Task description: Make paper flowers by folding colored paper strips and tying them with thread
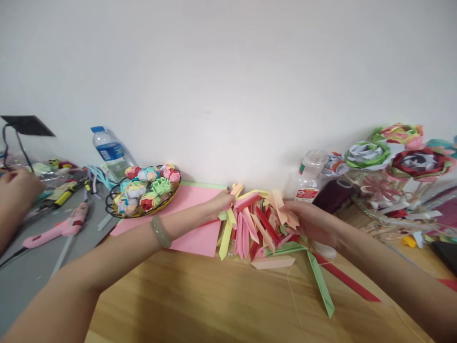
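Observation:
A loose heap of folded paper strips (243, 233) in pink, red, yellow, peach and green lies on the wooden table near the wall. My left hand (220, 204), with a jade-coloured bangle on the wrist, is closed at the heap's left side, by yellow and peach strips. At the right side, my right hand (311, 220) grips peach strips, its fingertips partly hidden behind them. A green strip (320, 285) and a red strip (352, 280) stick out toward the front right. Pink paper sheets (200, 238) lie under my left forearm.
A basket of paper flowers (160, 188) stands left, before a water bottle (110, 150). A pink glue gun (67, 226) rests on a grey mat (35, 267). Another person's hand (21, 193) is far left. A clear jar (310, 174) and large paper flowers (414, 164) stand right.

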`<state>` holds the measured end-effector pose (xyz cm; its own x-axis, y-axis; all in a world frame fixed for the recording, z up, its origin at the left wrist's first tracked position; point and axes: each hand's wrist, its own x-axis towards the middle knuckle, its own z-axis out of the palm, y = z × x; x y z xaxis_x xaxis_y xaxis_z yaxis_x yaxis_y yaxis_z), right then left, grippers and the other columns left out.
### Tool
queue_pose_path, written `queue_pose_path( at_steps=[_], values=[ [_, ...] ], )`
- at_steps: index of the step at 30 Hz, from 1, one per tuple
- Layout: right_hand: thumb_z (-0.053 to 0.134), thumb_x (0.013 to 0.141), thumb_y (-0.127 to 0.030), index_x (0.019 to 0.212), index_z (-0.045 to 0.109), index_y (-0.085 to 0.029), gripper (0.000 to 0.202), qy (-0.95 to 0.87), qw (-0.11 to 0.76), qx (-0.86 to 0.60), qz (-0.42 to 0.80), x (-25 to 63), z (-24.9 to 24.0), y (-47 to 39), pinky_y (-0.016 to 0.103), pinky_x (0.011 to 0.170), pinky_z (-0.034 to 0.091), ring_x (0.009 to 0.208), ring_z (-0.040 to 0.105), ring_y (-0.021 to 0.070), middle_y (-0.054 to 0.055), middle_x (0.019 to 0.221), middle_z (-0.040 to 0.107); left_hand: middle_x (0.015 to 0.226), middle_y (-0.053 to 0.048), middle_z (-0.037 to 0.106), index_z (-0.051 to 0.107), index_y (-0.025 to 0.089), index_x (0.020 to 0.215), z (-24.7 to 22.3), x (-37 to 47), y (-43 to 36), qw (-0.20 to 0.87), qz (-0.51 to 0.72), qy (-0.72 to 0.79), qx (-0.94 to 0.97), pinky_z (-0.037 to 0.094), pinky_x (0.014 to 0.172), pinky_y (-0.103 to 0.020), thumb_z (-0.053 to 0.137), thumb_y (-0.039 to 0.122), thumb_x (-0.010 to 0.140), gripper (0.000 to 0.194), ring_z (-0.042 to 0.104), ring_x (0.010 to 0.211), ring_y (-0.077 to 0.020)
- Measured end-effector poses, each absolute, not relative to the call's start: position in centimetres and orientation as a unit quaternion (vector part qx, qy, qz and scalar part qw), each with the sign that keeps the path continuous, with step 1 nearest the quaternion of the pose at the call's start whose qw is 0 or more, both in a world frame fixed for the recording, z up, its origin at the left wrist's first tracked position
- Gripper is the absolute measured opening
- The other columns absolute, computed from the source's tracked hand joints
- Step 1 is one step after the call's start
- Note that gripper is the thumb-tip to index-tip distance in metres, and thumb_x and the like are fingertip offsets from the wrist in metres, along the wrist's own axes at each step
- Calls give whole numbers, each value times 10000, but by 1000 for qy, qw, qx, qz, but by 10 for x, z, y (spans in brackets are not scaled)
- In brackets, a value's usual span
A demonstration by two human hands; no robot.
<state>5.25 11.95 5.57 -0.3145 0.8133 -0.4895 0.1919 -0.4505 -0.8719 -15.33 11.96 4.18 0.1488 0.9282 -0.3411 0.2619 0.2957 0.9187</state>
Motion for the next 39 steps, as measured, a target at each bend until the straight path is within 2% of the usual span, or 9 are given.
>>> queue_pose_path(
  at_steps=[8, 13, 17, 20, 24, 28, 30, 35, 39],
  values=[
    [466, 738, -183, 810, 606, -162, 159, -544, 238, -535, 601, 56, 50, 102, 228, 605, 510, 652, 631, 134, 51, 725, 669, 651, -37, 607, 580, 128, 795, 37, -135, 116, 560, 248, 498, 614, 461, 549, -252, 472, 143, 671, 165, 554, 567, -136],
    [436, 755, -243, 946, 623, -188, 273, -652, 226, -518, 505, 63, 49, 104, 301, 759, 493, 865, 622, 192, 33, 926, 672, 714, -23, 635, 609, 158, 838, 37, -146, 119, 374, 173, 531, 740, 443, 621, -261, 488, 268, 714, 206, 575, 684, -168],
    [463, 742, -268, 840, 668, -199, 238, -739, 199, -511, 392, 79, 50, 106, 354, 824, 446, 929, 594, 250, 28, 878, 687, 631, -34, 613, 611, 171, 684, 43, -161, 124, 279, 154, 565, 761, 416, 631, -312, 455, 452, 739, 326, 566, 657, -210],
    [438, 770, -297, 770, 671, -218, 246, -773, 187, -528, 298, 90, 51, 105, 363, 793, 448, 883, 609, 262, 40, 826, 693, 565, -60, 587, 593, 160, 587, 48, -165, 129, 212, 162, 578, 771, 407, 653, -338, 387, 424, 783, 388, 566, 649, -228],
    [367, 826, -305, 975, 617, -210, 307, -810, 191, -520, 191, 88, 45, 103, 378, 839, 427, 965, 577, 254, 82, 1025, 644, 911, -59, 648, 636, 173, 841, 47, -151, 141, 180, 197, 521, 811, 397, 794, -292, 392, 275, 799, 267, 565, 877, -190],
    [361, 847, -313, 1113, 537, -142, 361, -859, 177, -466, 121, 73, 29, 96, 416, 963, 334, 1150, 440, 261, 139, 1223, 514, 1219, -26, 530, 535, 205, 1125, 36, -128, 151, 186, 203, 445, 852, 309, 938, -234, 414, 269, 819, 335, 436, 1131, -141],
    [369, 852, -316, 1066, 563, -160, 328, -869, 161, -454, 113, 69, 24, 89, 423, 934, 368, 1135, 458, 267, 133, 1191, 541, 1170, -21, 569, 556, 214, 1102, 29, -123, 151, 195, 188, 431, 861, 342, 901, -230, 426, 312, 819, 327, 470, 1095, -151],
    [294, 889, -336, 953, 608, -238, 335, -862, 108, -494, 37, 74, 32, 76, 373, 649, 500, 908, 608, 267, 77, 1080, 621, 726, -14, 668, 658, 176, 800, 23, -135, 151, 197, 160, 459, 852, 413, 686, -220, 434, 388, 799, 308, 586, 735, -162],
    [300, 886, -308, 933, 611, -212, 329, -852, 132, -507, 6, 72, 45, 84, 384, 701, 483, 894, 605, 260, 83, 1043, 628, 787, -36, 666, 651, 156, 819, 24, -138, 163, 171, 166, 483, 842, 408, 698, -231, 378, 309, 823, 313, 579, 749, -160]
  ],
)
